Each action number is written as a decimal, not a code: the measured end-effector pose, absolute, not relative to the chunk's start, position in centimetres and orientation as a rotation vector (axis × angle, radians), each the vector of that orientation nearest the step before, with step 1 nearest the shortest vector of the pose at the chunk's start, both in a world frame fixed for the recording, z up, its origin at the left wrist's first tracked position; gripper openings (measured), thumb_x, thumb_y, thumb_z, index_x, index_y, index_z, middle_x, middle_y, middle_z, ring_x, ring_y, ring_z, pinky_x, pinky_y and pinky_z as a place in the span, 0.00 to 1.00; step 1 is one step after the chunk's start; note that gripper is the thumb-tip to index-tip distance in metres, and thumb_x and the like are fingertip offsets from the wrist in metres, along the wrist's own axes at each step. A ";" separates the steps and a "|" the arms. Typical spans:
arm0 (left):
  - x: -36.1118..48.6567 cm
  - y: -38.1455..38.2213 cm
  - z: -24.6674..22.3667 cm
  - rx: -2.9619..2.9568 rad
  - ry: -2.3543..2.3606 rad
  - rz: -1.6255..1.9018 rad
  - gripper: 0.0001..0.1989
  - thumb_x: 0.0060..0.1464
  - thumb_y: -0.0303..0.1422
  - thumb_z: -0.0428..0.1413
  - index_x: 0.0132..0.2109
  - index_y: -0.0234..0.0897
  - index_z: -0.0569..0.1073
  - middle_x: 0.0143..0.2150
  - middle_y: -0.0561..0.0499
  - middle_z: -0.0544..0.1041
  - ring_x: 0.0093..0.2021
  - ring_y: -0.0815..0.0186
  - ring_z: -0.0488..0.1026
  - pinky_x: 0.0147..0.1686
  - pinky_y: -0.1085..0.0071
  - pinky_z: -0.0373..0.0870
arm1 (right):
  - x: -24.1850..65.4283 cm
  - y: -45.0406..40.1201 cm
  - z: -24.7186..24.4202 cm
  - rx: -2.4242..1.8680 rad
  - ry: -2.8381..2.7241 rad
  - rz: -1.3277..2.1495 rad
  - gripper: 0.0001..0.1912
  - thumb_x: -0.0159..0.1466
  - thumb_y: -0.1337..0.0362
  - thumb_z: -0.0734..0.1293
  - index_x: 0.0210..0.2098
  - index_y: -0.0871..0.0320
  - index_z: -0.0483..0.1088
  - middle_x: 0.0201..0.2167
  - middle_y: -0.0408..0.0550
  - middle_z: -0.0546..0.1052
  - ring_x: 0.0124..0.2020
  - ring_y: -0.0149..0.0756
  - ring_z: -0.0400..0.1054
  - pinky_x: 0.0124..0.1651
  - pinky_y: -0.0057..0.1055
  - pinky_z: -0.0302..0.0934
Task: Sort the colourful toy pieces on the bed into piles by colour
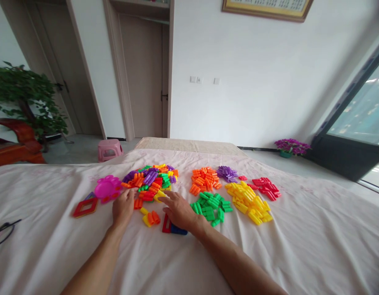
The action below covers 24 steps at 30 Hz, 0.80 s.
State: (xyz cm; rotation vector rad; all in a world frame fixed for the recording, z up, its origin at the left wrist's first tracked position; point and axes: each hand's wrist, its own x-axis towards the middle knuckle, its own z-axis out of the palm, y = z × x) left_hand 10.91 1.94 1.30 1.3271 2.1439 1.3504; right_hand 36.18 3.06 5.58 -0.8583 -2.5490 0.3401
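A mixed pile of plastic building blocks [150, 178] in orange, purple, green, yellow and red lies on the cloth. At its near left edge is my left hand [124, 207], fingers slightly bent toward orange blocks [138, 203]; its fingertips are partly hidden. My right hand [180, 211] reaches in from the right with fingers stretched out, its fingertips at a yellow block [160, 195]; whether they touch it is unclear. Between my hands sit a few orange and yellow blocks [151, 218]. Under my right hand, a red frame-shaped tile [166, 224] and a blue piece [178, 230] are partly covered.
Right of the pile lie single-colour heaps: orange [204, 180], purple [228, 173], green [212, 206], yellow [249, 203] and red [267, 188]. A magenta flower-shaped plate [107, 187] and a red-orange square tile [85, 208] are at left. Glasses [6, 229] rest farther left.
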 end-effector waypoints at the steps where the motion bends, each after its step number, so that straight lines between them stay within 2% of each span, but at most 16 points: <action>1: 10.9 2.0 1.3 1.333 2.151 1.343 0.23 0.62 0.43 0.44 0.48 0.38 0.80 0.46 0.45 0.83 0.45 0.57 0.79 0.43 0.69 0.72 | 35.9 3.2 5.3 -0.880 -2.557 0.319 0.27 0.66 0.67 0.67 0.63 0.50 0.65 0.67 0.53 0.63 0.65 0.45 0.60 0.64 0.43 0.58; 3: 10.8 2.0 1.2 1.344 2.172 1.315 0.23 0.62 0.43 0.45 0.48 0.40 0.81 0.46 0.45 0.83 0.45 0.57 0.79 0.43 0.69 0.71 | 35.5 3.7 5.0 -0.909 -2.578 0.320 0.28 0.66 0.64 0.67 0.65 0.50 0.64 0.67 0.54 0.63 0.64 0.46 0.60 0.64 0.44 0.58; 5: 10.8 2.1 1.1 1.354 2.191 1.279 0.23 0.62 0.43 0.44 0.49 0.41 0.81 0.46 0.47 0.83 0.46 0.57 0.79 0.44 0.69 0.70 | 35.3 4.2 4.8 -0.897 -2.601 0.355 0.27 0.66 0.62 0.67 0.64 0.51 0.65 0.64 0.55 0.67 0.62 0.46 0.62 0.63 0.42 0.58; 8: 10.9 2.2 1.0 1.380 2.211 1.238 0.22 0.62 0.43 0.45 0.50 0.43 0.80 0.47 0.48 0.83 0.47 0.58 0.78 0.44 0.69 0.70 | 35.3 4.5 4.7 -0.872 -2.590 0.412 0.20 0.66 0.64 0.67 0.58 0.54 0.71 0.54 0.53 0.75 0.56 0.42 0.67 0.61 0.37 0.59; 11: 11.0 2.2 1.1 1.392 2.226 1.213 0.21 0.61 0.42 0.46 0.50 0.43 0.79 0.48 0.48 0.83 0.48 0.58 0.78 0.44 0.69 0.69 | 35.4 4.4 4.8 -0.935 -2.522 0.440 0.13 0.67 0.67 0.65 0.49 0.56 0.76 0.45 0.51 0.78 0.51 0.39 0.70 0.57 0.34 0.60; 15: 11.0 2.2 1.1 1.393 2.229 1.198 0.19 0.61 0.41 0.47 0.50 0.43 0.79 0.49 0.48 0.82 0.47 0.57 0.78 0.46 0.67 0.70 | 36.0 4.2 5.5 -1.080 -2.352 0.423 0.08 0.67 0.67 0.65 0.43 0.57 0.76 0.42 0.51 0.78 0.48 0.38 0.70 0.53 0.32 0.61; 21: 10.6 2.4 0.7 1.422 2.244 1.189 0.19 0.59 0.40 0.50 0.51 0.43 0.79 0.48 0.46 0.82 0.47 0.56 0.78 0.44 0.66 0.71 | 39.1 5.6 8.5 -1.200 -2.141 0.460 0.05 0.67 0.67 0.64 0.38 0.57 0.73 0.34 0.45 0.77 0.35 0.33 0.70 0.37 0.26 0.59; 24: 10.4 2.4 0.6 1.423 2.229 1.188 0.19 0.59 0.41 0.50 0.51 0.42 0.79 0.50 0.46 0.82 0.49 0.55 0.77 0.48 0.64 0.71 | 42.2 6.8 10.6 -1.305 -2.039 0.442 0.07 0.65 0.68 0.64 0.41 0.58 0.73 0.31 0.44 0.77 0.32 0.32 0.69 0.34 0.26 0.57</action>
